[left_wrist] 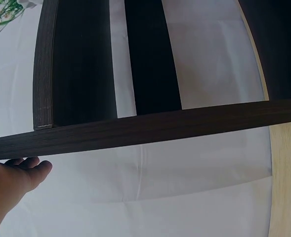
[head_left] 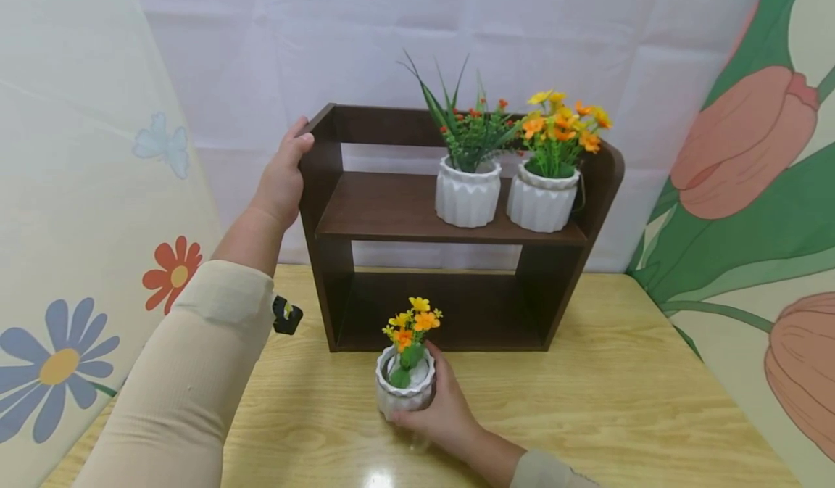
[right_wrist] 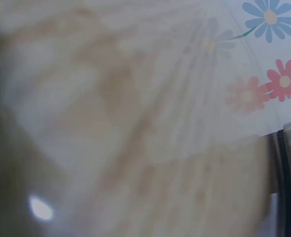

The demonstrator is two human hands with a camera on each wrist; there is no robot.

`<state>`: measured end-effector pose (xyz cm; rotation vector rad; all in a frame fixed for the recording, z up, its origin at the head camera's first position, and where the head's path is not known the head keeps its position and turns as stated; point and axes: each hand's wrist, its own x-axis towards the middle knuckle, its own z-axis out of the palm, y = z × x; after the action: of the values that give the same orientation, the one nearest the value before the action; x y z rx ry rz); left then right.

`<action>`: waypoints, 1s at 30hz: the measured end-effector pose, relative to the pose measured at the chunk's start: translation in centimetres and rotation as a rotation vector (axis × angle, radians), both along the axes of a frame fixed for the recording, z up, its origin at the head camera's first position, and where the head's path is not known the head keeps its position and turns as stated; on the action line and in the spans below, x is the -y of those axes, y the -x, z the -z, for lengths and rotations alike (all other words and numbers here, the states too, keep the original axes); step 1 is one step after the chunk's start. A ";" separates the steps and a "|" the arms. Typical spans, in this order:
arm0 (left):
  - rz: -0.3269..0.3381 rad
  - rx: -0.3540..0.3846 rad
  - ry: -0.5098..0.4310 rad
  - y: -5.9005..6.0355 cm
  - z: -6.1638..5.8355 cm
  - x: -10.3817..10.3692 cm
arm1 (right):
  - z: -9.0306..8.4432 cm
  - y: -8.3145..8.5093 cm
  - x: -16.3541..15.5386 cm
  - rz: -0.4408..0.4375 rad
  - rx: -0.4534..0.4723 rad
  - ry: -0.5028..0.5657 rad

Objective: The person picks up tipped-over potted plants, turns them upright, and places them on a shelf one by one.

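Observation:
A white fluted pot (head_left: 396,399) with small yellow and orange artificial flowers (head_left: 417,321) stands or hovers low in front of the brown two-tier shelf (head_left: 385,198). My right hand (head_left: 450,404) grips this pot from the right, thumb at its front. Against the outer side of the shelf's left panel, near its top, my left hand (head_left: 282,176) rests. In the left wrist view the fingers of the left hand (left_wrist: 17,182) touch the panel (left_wrist: 150,133) from outside. The right wrist view is mostly blurred, with that hand's grip hidden.
On the upper tier, toward the right, stand a white pot (head_left: 467,196) with grassy leaves and red blooms and a white pot (head_left: 543,201) with orange flowers. Wooden tabletop (head_left: 620,394) lies beneath; a white cloth (head_left: 391,31) hangs behind. Floral panels (head_left: 737,241) flank both sides.

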<state>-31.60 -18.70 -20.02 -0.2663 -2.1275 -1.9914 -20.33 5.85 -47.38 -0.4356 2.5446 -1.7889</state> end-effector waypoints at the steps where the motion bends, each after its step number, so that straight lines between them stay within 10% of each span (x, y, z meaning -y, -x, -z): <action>1: 0.001 0.000 -0.001 0.0 0.0 0.0 | -0.3 0.0 0.1 0.021 -0.010 -0.005; 30: 0.007 0.002 0.003 0.0 0.0 0.1 | -11.4 0.6 3.2 0.282 -0.161 0.036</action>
<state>-31.58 -18.77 -20.04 -0.2722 -2.1339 -1.9933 -20.94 2.64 -35.98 -0.2391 2.8094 -1.9647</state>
